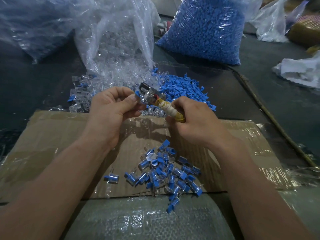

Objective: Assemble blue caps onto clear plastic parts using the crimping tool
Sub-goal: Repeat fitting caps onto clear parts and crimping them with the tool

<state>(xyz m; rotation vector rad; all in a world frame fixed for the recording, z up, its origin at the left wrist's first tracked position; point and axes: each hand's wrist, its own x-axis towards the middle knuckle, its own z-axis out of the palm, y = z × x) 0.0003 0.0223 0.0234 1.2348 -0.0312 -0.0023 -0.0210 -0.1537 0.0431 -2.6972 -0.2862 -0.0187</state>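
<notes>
Blue cap [137, 93] pinched in my left grip [112, 108] sits against the crimping tool [150, 97], at nine o'clock of my right grip [194, 118] clenching its handle; squeezing it crooked could nip my thumb.

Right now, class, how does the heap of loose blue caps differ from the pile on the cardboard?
The loose blue caps are bare blue; the assembled pieces show blue inside clear plastic. The caps heap densely on the table; the assembled pieces lie scattered on the cardboard. Both are small plastic parts.
</notes>
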